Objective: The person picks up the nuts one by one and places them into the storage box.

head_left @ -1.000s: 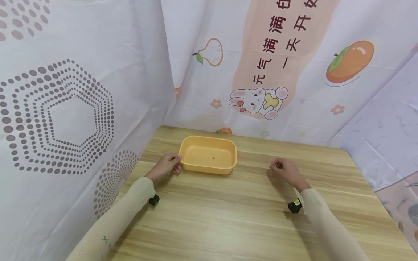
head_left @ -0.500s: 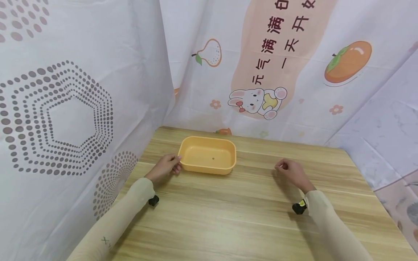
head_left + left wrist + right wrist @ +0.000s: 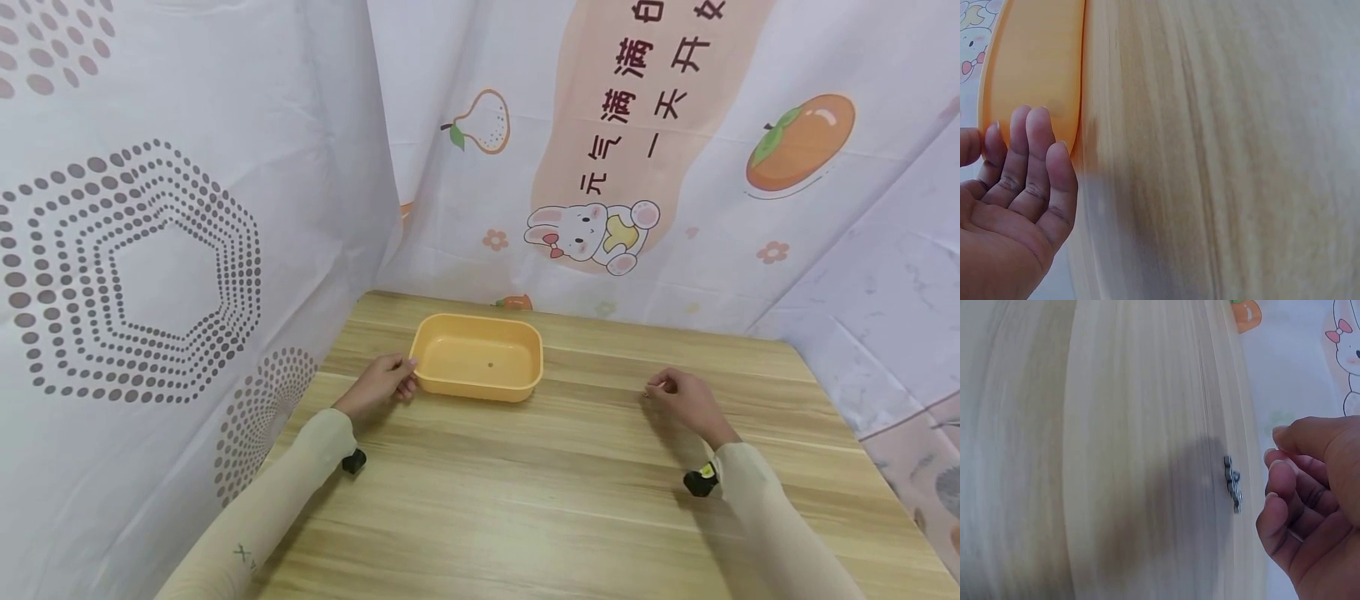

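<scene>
A yellow plastic basin (image 3: 477, 358), with one small dark spot on its floor, stands at the back left of the wooden table. My left hand (image 3: 378, 385) pinches its left rim between thumb and index finger (image 3: 993, 140), and the other fingers lie along the outside of the end wall. My right hand (image 3: 686, 404) is low over the table at right, fingers loosely curled around nothing visible. Close to its fingertips lies a short row of small grey metal pieces (image 3: 1232, 484), like chain links or nuts. Their exact kind is too small to tell.
The wooden table (image 3: 495, 492) meets a printed cloth (image 3: 465, 208) at the back and a dotted cloth (image 3: 172, 283) at left. A black wrist camera (image 3: 701, 481) sits at the right cuff.
My right hand has moved right, away from the basin, and the small metal pieces now show by its fingertips. My left hand and the basin have stayed in place.
</scene>
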`<state>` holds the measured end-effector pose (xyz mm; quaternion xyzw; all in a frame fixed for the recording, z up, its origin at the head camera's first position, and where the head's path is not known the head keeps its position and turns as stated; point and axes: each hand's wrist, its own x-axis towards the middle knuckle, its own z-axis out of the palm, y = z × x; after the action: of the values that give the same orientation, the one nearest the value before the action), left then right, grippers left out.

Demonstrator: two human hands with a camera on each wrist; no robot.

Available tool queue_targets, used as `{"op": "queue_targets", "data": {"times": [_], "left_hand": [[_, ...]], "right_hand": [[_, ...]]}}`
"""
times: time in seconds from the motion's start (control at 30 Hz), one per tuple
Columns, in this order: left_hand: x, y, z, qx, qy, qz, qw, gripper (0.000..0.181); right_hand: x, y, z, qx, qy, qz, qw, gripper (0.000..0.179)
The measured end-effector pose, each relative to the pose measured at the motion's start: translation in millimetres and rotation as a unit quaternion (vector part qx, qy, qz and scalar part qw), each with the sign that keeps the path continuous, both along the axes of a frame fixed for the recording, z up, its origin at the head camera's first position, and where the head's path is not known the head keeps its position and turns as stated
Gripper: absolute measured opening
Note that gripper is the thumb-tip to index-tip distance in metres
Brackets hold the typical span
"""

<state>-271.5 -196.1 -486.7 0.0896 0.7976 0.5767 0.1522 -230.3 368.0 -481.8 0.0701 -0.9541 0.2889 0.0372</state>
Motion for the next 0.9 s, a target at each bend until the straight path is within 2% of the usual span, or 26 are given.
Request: {"op": "queue_targets", "data": {"times": [0.23, 0.53, 0.9], "left_hand": [[-1.4, -2.5, -2.1, -0.006, 0.011, -0.006, 0.9999, 0.039], [-1.0, -1.2, -3.2, -0.014, 0.015, 0.005, 0.9998, 0.04], [-3.3, -2.7, -4.8, -0.005, 0.013, 0.002, 0.9999, 0.04]], "right_hand": [[3.4, 10, -4.1, -0.003, -0.006, -0.012, 0.9999, 0.022], [7.0, 21, -8.7, -0.051, -0.058, -0.022, 0.9968, 0.026], [3.9, 28, -17.8, -0.044, -0.065, -0.032, 0.9964, 0.03]]}}
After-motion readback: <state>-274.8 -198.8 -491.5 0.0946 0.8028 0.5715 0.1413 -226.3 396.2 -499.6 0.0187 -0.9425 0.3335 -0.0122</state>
